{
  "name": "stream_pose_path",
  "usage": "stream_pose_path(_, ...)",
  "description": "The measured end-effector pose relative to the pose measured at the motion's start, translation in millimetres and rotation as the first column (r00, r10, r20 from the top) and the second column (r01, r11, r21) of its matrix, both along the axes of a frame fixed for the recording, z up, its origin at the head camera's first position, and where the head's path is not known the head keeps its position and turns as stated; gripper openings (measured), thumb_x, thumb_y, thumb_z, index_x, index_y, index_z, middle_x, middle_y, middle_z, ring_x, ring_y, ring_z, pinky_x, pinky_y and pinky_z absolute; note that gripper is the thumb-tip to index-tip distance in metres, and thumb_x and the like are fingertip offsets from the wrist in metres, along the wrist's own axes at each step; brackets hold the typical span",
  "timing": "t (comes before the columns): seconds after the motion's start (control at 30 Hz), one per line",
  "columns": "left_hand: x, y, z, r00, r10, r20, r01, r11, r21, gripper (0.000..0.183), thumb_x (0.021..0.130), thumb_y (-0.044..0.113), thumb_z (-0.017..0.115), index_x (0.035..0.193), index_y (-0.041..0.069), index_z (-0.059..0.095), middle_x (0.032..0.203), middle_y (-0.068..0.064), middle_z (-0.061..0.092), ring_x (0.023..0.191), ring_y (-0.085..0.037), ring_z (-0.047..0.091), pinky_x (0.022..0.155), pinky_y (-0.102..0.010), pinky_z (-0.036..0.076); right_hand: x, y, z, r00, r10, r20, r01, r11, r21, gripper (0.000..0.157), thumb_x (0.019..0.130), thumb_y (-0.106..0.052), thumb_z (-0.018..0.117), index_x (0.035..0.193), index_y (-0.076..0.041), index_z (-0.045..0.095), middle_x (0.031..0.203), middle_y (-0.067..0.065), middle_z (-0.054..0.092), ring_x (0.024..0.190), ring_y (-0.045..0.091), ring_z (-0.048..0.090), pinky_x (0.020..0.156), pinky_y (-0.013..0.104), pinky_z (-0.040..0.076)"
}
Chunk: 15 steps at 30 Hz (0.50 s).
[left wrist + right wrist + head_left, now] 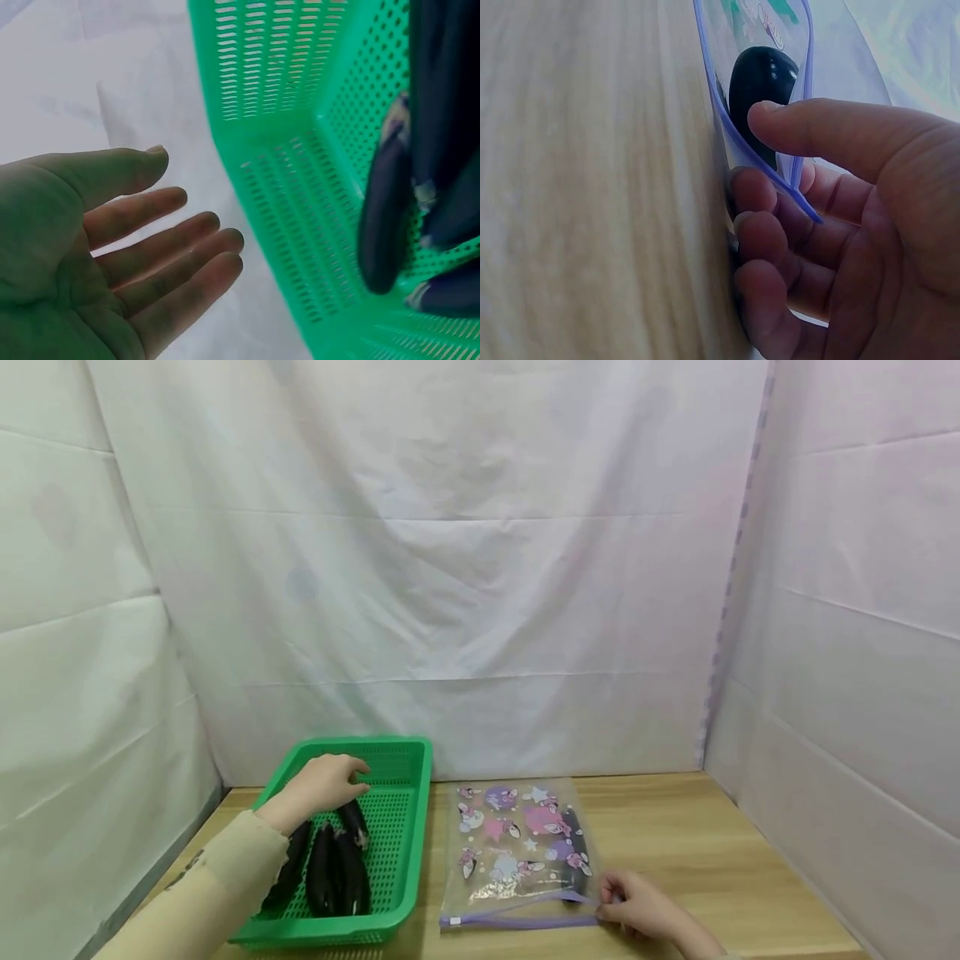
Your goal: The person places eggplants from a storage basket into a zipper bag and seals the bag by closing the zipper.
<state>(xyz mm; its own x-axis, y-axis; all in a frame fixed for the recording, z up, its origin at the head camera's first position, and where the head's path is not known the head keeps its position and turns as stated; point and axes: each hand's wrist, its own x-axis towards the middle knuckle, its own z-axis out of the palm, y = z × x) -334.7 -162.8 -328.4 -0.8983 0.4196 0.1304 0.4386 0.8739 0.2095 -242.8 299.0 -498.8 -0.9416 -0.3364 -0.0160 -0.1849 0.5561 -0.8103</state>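
Over the green plastic basket (422,827) my left hand (322,783) hovers with its fingers extended and nothing held; its palm shows plainly in the left wrist view. Several dark eggplants (321,872) lie inside that basket, below the hand. My right hand (641,907) grips the near right corner of a clear printed zipper bag (483,852), with its fingers curled around the purple edge. One eggplant (759,79) lies in the bag along its right side, its rounded end showing at the parted mouth. A small white slider (454,922) sits at the mouth's left end.
The wooden table (675,835) carries both the basket and the bag, side by side. White cloth (465,568) hangs behind the table, with more cloth walls at left and right. The basket's raised rim stands between its eggplants and the bag.
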Motion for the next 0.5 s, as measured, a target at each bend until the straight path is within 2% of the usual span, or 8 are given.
stream_pose_path(0.17, -9.5, -6, -12.6, 0.999, -0.019, 0.033, 0.018, 0.999, 0.027, 0.034, 0.080, 0.018, 0.063, 0.111, 0.007, 0.059, 0.099, -0.012, 0.060, 0.085, -0.025, 0.057, 0.065, -0.039, 0.046, 1.7, -1, -5.8, 1.000, -0.006, -0.010, 0.006, 1.000, -0.002, 0.020, 0.074, -0.023, 0.067, 0.075, -0.011, 0.051, 0.058, -0.004, 0.049, 0.042, 0.008, 0.044, 0.034, 0.023, 0.035)
stream_pose_path(0.37, -29.6, -17, -24.2, 0.999, 0.031, 0.034, -0.033, 0.999, 0.043, 0.032, 0.080, 0.017, 0.063, 0.110, 0.006, 0.059, 0.100, -0.013, 0.060, 0.083, -0.024, 0.057, 0.064, -0.038, 0.046, 1.5, -1, -4.0, 1.000, 0.004, 0.019, -0.003, 0.999, -0.033, 0.019, 0.075, -0.021, 0.066, 0.077, -0.009, 0.051, 0.060, -0.004, 0.050, 0.044, 0.008, 0.043, 0.037, 0.023, 0.036)
stream_pose_path(0.5, -37.8, -26, -28.0, 0.998, 0.053, 0.040, -0.055, 0.998, 0.044, 0.032, 0.080, 0.015, 0.062, 0.110, 0.004, 0.059, 0.101, -0.015, 0.059, 0.084, -0.027, 0.057, 0.064, -0.040, 0.046, -0.7, -1, -1.9, 1.000, -0.003, 0.017, 0.003, 1.000, -0.029, 0.019, 0.075, -0.021, 0.066, 0.076, -0.009, 0.051, 0.060, -0.004, 0.049, 0.044, 0.007, 0.042, 0.036, 0.022, 0.035)
